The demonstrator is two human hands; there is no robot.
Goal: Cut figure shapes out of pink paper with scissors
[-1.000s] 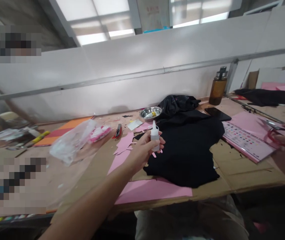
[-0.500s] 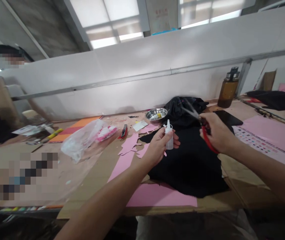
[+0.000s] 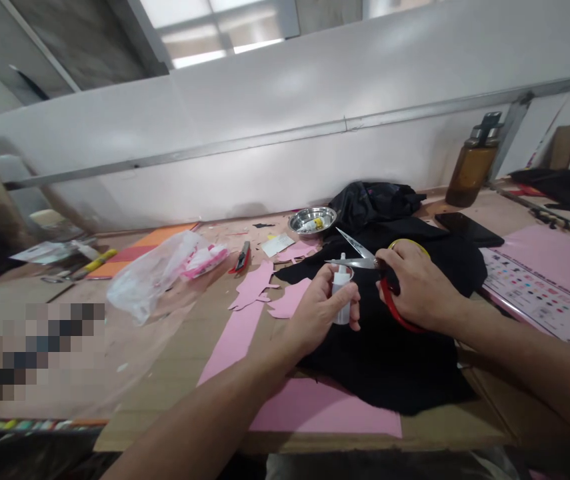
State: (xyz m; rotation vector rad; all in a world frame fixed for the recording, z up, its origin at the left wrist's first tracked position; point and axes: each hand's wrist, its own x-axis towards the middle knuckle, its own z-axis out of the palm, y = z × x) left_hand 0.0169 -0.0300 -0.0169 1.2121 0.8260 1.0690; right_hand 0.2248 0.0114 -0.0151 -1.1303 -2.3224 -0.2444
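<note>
My left hand (image 3: 325, 300) is closed round a small white squeeze bottle (image 3: 342, 293), held upright with its narrow nozzle up. In my right hand (image 3: 412, 280) is a pair of scissors (image 3: 359, 255) with red and yellow handles. Their blades are spread and point left, the lower one reaching across the bottle's nozzle; whether it touches I cannot tell. Beneath both hands lies a black cloth (image 3: 389, 367). Cut pink pieces (image 3: 252, 287) rest on the cardboard (image 3: 165, 380) to the left of my left hand.
A metal bowl (image 3: 292, 223) with a small yellow-labelled item stands behind the bottle. Leftward are a red utility knife (image 3: 241, 258) and a clear plastic bag (image 3: 139, 287). On the right are a phone (image 3: 469, 229), a brown drinking bottle (image 3: 472, 167) and a printed sheet (image 3: 539, 293).
My right hand has brought the scissors down and left, so the spread blades are now at the bottle's nozzle. The camera view has tilted downward a little.
</note>
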